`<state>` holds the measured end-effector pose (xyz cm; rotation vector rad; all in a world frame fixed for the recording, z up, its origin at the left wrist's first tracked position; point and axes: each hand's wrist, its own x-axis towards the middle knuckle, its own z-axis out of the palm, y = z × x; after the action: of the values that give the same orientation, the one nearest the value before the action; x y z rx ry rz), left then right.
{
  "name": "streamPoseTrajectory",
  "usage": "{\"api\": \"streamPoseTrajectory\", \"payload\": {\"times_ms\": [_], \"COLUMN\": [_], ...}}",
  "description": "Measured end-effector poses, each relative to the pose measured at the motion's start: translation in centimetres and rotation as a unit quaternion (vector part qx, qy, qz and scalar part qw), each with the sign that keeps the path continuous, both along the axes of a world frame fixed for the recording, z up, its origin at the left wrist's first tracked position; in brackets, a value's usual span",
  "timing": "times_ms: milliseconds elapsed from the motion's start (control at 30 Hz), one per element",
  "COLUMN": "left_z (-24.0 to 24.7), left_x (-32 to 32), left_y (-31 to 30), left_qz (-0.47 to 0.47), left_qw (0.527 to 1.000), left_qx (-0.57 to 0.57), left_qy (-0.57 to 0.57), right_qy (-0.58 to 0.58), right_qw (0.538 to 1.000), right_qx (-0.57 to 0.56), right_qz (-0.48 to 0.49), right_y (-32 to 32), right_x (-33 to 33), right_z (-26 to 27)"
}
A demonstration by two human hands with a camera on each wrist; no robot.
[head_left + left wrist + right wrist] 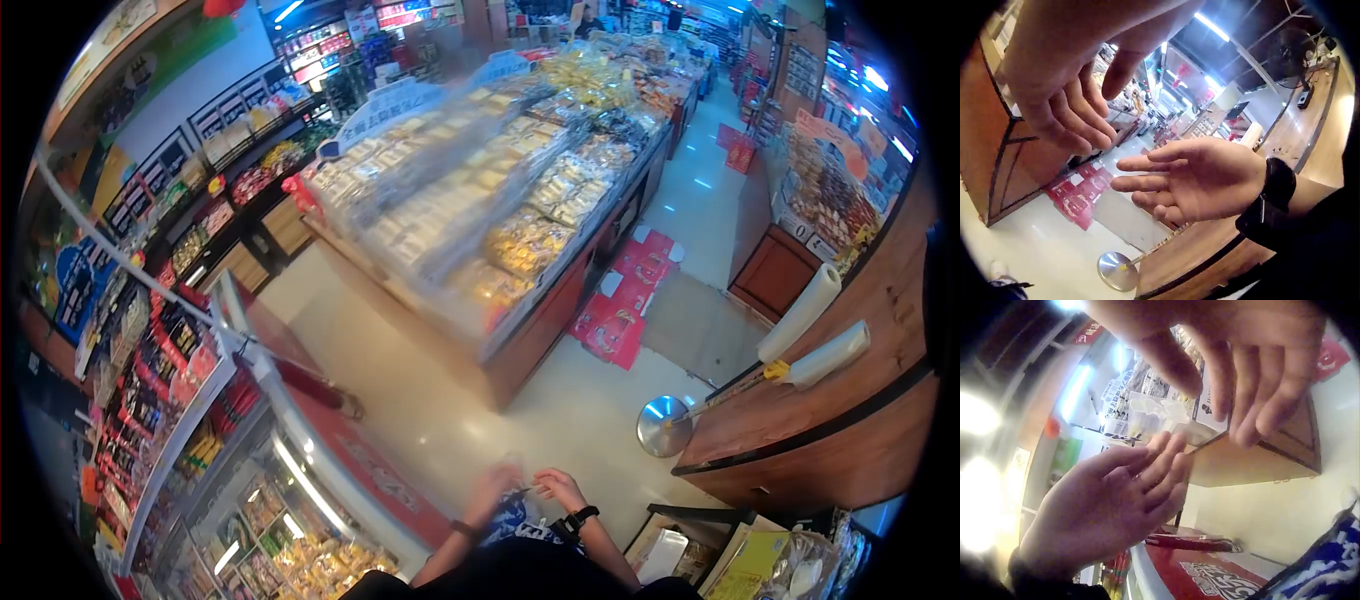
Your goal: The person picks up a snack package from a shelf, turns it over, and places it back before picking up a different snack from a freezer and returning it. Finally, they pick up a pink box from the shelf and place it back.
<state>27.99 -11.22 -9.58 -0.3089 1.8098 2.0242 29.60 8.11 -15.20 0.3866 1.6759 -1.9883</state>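
In the head view my left hand (pixel 490 495) and right hand (pixel 560 487) are close together in front of my body, low in the picture. The left wrist view shows the right hand (pixel 1210 180) palm up, fingers loosely extended, with a black band at its wrist. Above it the left hand (pixel 1072 94) hangs with slightly bent fingers. From the right wrist view, the left hand (pixel 1110 506) is cupped with relaxed fingers, and the right hand (pixel 1247 362) droops over it. Neither hand holds anything. Patterned blue-and-white cloth (pixel 1322 569) lies below them.
A long display counter (pixel 500 370) heaped with packaged food stands ahead. On my left is a glass-fronted case (pixel 300 470). To the right are a wooden counter (pixel 800 440) and a round metal stand base (pixel 664 427). Red printed cardboard (pixel 625 300) lies on the floor.
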Motion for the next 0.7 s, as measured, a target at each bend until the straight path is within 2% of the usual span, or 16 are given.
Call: {"api": "streamPoseTrajectory", "payload": {"times_ms": [100,233,267,333,400,500,600,700], "left_z": [-1.1,-2.0,-2.0,-4.2,-4.2,-4.5,-7.8,-7.9], "left_x": [-3.4,-10.7,-12.6,-16.6,-20.5,-26.1,-30.9,-33.3], "left_y": [1.2,3.2,3.6,3.8,4.0,4.0,4.8,6.1], "left_qz": [-0.081,-0.092,-0.071,-0.095,-0.094,-0.032,-0.001,0.002], "left_qw": [0.996,0.993,0.997,0.985,0.977,0.995,0.986,0.994], "left_qx": [0.032,-0.068,-0.036,-0.059,-0.063,0.008,-0.103,-0.052], "left_qy": [-0.009,0.027,0.024,0.132,0.18,0.092,0.131,0.092], "right_qy": [-0.026,0.001,0.006,0.018,0.034,0.022,0.05,0.022], "right_qw": [0.999,1.0,1.0,0.999,0.997,0.998,0.996,0.995], "right_qx": [-0.01,0.001,0.01,0.024,0.036,0.061,0.068,0.08], "right_qz": [-0.015,-0.018,-0.024,-0.039,-0.051,-0.024,-0.027,-0.058], "right_y": [0.9,2.9,3.5,4.7,5.9,6.6,6.9,7.9], "right_x": [-2.0,-8.6,-10.5,-14.0,-17.7,-23.5,-28.4,-32.5], "right_z": [1.4,1.2,1.2,0.9,1.0,1.8,1.5,3.2]}}
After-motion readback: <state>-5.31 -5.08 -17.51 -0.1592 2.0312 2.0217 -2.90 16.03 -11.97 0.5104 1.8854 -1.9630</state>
